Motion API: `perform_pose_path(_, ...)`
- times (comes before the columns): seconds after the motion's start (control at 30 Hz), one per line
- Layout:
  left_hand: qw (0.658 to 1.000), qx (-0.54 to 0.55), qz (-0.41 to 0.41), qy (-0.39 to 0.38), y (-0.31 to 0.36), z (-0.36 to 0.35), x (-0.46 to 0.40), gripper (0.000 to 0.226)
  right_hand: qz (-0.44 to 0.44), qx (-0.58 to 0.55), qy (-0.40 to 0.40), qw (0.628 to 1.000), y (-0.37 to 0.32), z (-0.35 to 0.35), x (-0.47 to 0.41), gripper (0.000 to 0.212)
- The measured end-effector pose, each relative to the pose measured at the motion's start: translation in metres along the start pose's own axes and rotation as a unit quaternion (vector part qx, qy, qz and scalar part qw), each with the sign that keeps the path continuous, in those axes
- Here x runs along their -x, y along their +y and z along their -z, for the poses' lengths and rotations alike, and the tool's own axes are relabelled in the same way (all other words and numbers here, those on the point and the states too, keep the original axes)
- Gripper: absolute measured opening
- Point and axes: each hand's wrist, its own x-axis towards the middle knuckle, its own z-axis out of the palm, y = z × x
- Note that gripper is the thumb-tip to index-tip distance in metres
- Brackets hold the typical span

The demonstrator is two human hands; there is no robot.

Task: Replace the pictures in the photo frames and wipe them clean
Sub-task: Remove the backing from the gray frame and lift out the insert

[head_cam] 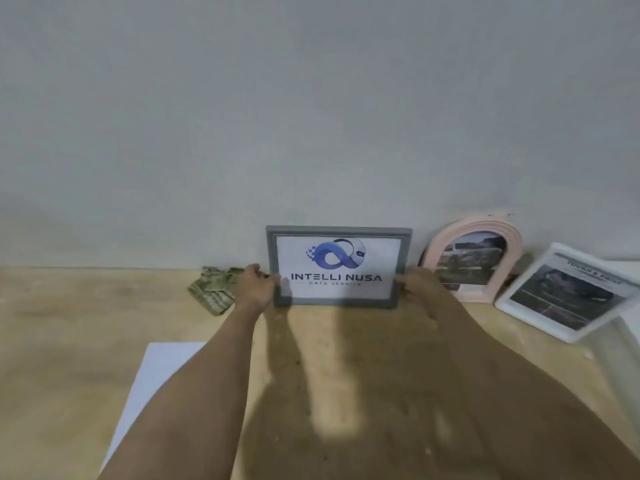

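Head view, left hand (255, 285) and right hand (417, 285) gripping grey frame (337, 232) upright

Three frames (339, 232) (474, 258) (568, 292), one cloth (213, 289), one sheet (152, 382)

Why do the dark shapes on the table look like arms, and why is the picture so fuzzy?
Head view: light from behind throws the arms' shadows onto the table below the grey frame; the whole picture is soft, and the white frame at the right edge looks tilted and smeared.
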Motion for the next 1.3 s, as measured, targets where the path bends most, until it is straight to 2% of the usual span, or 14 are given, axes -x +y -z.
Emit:
perform_pose_path(0.07,1.0,-0.001,0.004,-0.003,0.001,-0.004,-0.013,0.061,-0.01,0.029,0.027,0.999,0.001,-0.007,-0.015,0.027)
perform_pose_path(0.2,0.999,0.025,-0.019,-0.036,-0.003,-0.012,-0.026,0.044,-0.021,0.01,0.05,0.998,0.003,-0.013,-0.022,0.041)
perform_pose_path(0.27,0.999,0.026,-0.034,-0.023,-0.005,-0.012,-0.033,0.034,-0.002,0.01,0.078,0.997,0.004,-0.013,-0.023,0.044)
perform_pose_path(0.37,0.998,0.016,-0.055,-0.005,-0.01,-0.008,-0.038,0.025,0.028,-0.017,0.083,0.996,0.01,-0.007,-0.024,0.035)
perform_pose_path(0.5,0.997,0.029,-0.069,0.001,-0.013,0.003,-0.033,0.025,0.033,-0.066,0.016,0.997,0.012,0.011,-0.007,0.023)
perform_pose_path(0.6,0.998,0.02,-0.059,-0.02,-0.02,0.009,-0.025,0.03,0.019,-0.051,-0.034,0.998,0.018,0.027,0.009,0.031)
perform_pose_path(0.67,0.998,0.013,-0.053,-0.023,-0.027,0.01,-0.016,0.027,0.014,-0.055,-0.047,0.997,0.02,0.036,0.021,0.034)
perform_pose_path(0.77,0.998,-0.002,-0.052,-0.028,-0.029,0.008,0.014,0.017,0.022,-0.091,-0.073,0.993,0.022,0.048,0.049,0.026)
perform_pose_path(0.9,0.994,-0.077,-0.073,-0.031,-0.011,-0.004,0.071,0.027,0.042,-0.115,-0.079,0.989,0.022,0.067,0.084,0.023)
perform_pose_path(1.0,0.973,-0.152,-0.166,-0.045,0.018,-0.026,0.119,0.048,0.051,-0.114,-0.05,0.991,0.02,0.074,0.112,0.01)
perform_pose_path(1.07,0.958,-0.178,-0.21,-0.074,0.047,-0.043,0.159,0.046,0.065,-0.103,-0.027,0.992,0.016,0.073,0.135,0.013)
perform_pose_path(1.1,0.946,-0.203,-0.237,-0.092,0.06,-0.052,0.18,0.043,0.072,-0.096,-0.012,0.993,0.014,0.072,0.148,0.014)
perform_pose_path(1.2,0.892,-0.315,-0.31,-0.1,0.094,-0.076,0.24,0.056,0.089,-0.081,0.026,0.992,0.007,0.066,0.178,0.016)
perform_pose_path(1.3,0.854,-0.397,-0.332,-0.045,0.104,-0.09,0.286,0.04,0.135,-0.025,0.069,0.988,0.001,0.059,0.202,0.018)
